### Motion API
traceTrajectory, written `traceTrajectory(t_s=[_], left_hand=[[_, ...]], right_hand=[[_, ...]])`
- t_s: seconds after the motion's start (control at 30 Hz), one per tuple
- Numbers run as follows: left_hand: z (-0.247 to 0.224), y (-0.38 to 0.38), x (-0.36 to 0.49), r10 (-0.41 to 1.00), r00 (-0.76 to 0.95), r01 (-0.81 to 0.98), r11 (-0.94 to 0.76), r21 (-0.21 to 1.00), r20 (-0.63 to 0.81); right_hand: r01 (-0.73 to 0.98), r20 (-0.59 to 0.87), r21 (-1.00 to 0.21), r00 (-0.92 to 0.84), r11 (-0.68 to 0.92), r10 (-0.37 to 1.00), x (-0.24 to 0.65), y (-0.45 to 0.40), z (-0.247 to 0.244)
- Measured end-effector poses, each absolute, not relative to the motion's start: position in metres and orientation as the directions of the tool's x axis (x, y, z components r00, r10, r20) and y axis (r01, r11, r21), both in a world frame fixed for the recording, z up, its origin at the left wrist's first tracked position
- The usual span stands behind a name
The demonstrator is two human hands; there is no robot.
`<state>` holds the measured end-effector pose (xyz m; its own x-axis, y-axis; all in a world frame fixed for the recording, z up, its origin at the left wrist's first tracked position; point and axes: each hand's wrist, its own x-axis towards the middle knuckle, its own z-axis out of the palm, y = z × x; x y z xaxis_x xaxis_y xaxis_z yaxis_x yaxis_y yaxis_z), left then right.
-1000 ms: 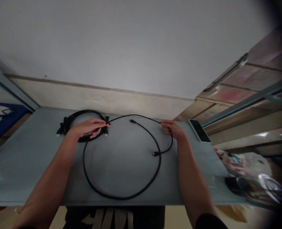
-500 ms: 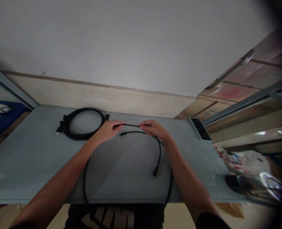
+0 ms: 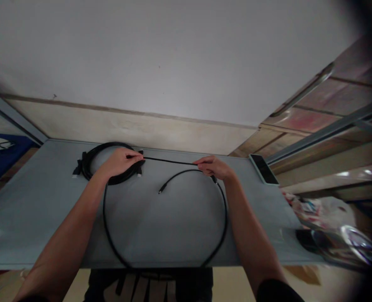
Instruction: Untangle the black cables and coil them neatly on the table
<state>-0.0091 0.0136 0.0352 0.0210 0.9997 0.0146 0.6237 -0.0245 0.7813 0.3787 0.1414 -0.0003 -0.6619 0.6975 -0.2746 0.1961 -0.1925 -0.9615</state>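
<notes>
- Hands have moved apart since the earlier frame, pulling a straight span of the black cable (image 3: pixel 168 161) taut between them
- Left hand (image 3: pixel 119 162): pinching the cable, resting over the coiled black cable (image 3: pixel 90 167)
- Right hand (image 3: pixel 214 167): pinching the same cable at its other side
- Cable: slack loop runs toward 6 o'clock from both hands, reaching the front edge of the grey table (image 3: pixel 31 201)
- Free plug (image 3: pixel 160 191): on the table, at 8 o'clock from the right hand
- Smartphone (image 3: pixel 263 169): on the table, at 3 o'clock from the right hand
- Plastic bag (image 3: pixel 324 212): beyond the table edge, at 4 o'clock
</notes>
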Motion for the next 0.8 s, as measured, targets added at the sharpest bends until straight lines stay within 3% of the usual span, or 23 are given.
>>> traceTrajectory(t_s=[0.17,0.4,0.6,0.8], left_hand=[[0.037,0.011,-0.033,0.998,0.040,0.609,0.007,0.793,-0.040],[0.023,0.011,-0.014,0.876,0.360,0.593,0.050,0.804,-0.321],[0.020,0.003,0.056,0.871,0.455,0.532,-0.100,0.841,-0.184],[0.018,-0.004,0.090,0.911,0.412,0.521,-0.240,0.819,0.005]], right_hand=[[0.349,-0.352,-0.926,-0.650,-0.148,0.673,0.397,0.146,0.002],[0.519,-0.542,-0.834,-0.703,-0.188,0.461,0.405,0.148,0.001],[0.550,-0.544,-0.831,-0.773,-0.083,0.327,0.378,0.134,0.011],[0.407,-0.365,-0.913,-0.795,-0.020,0.484,0.342,0.106,0.033]])
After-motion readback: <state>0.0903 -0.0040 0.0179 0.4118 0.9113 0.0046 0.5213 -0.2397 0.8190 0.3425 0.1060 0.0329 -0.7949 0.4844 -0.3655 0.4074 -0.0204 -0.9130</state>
